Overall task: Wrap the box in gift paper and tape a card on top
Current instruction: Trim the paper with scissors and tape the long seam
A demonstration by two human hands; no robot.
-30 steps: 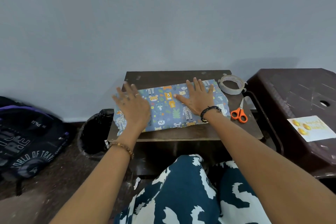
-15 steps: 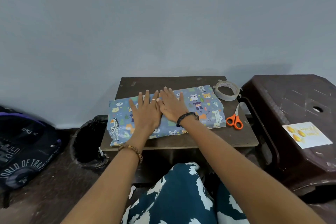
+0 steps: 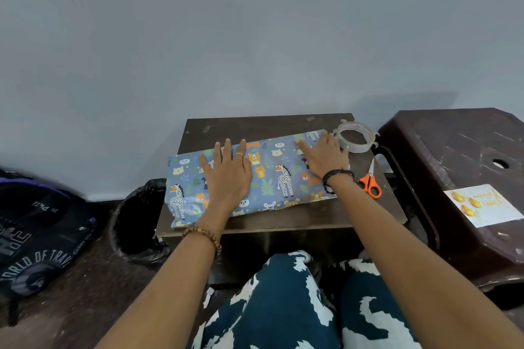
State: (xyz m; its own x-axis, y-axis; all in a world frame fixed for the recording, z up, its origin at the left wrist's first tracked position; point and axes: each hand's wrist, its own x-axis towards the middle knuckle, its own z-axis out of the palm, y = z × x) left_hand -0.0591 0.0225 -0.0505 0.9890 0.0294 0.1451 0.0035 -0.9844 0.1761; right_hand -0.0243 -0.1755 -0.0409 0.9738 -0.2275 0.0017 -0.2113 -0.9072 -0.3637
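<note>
Both hands lie flat with straight, spread fingers, pressing down on the gift paper [image 3: 269, 176] and gripping nothing. The left hand [image 3: 228, 176] covers the paper's left-centre, palm near the front edge; the right hand [image 3: 323, 157] presses the right end, its fingertips pointing toward the far-left. The paper, blue with cartoon animals, lies as a long strip slightly skewed across the small dark table [image 3: 283, 221]. Whether the box sits under it cannot be told. The strip's left end reaches the table's left edge and slightly overhangs it. The paper's front edge is uneven and runs just short of the table's front edge, leaving a narrow bare band. Behind the paper a wider band of bare tabletop reaches the wall.

A tape roll [image 3: 355, 136] stands at the table's far-right corner, just beside the right hand's fingers. Orange-handled scissors [image 3: 370, 183] lie along the right edge, close to the right wrist. The card [image 3: 482, 204], white with gold shapes, rests on a dark plastic stool [image 3: 453, 150] to the right of the table, well apart from the paper. A black-lined bin [image 3: 136, 221] sits against the table's left side, and a dark backpack [image 3: 37, 241] lies further left on the floor.
</note>
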